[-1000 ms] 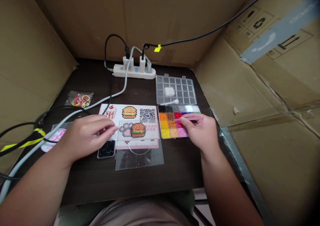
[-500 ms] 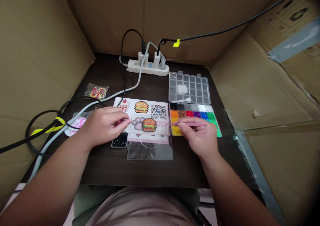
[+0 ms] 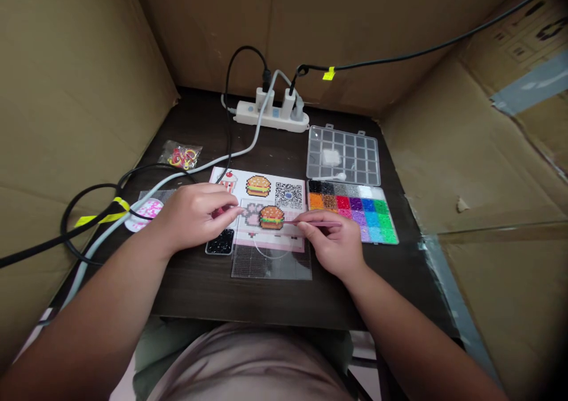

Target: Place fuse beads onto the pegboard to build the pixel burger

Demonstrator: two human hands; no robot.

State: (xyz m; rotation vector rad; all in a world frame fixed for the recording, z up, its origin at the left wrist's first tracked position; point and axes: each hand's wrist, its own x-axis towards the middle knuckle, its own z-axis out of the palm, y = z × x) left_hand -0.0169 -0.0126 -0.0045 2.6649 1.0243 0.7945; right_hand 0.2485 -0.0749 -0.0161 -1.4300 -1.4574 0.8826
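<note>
A bead hamburger (image 3: 271,217) lies on a clear pegboard (image 3: 271,258) over a printed pattern sheet (image 3: 257,187). My right hand (image 3: 333,242) pinches pink tweezers (image 3: 316,224) whose tip points left, just right of the hamburger. My left hand (image 3: 195,214) rests curled on the sheet's left side, fingertips at the pegboard's left edge, touching something red that I cannot make out. Just right of the sheet, a tray of coloured beads (image 3: 355,210) sits with its clear lid (image 3: 344,155) open behind it.
A small black bead dish (image 3: 220,242) lies below my left hand. At the back is a white power strip (image 3: 271,115) with cables running left across the dark table (image 3: 266,297). A bag of rubber rings (image 3: 181,155) lies far left. Cardboard walls enclose the table.
My right hand has moved left from over the bead tray to beside the hamburger, carrying the tweezers. The camera view shifted, so everything sits further right. My left hand stayed put.
</note>
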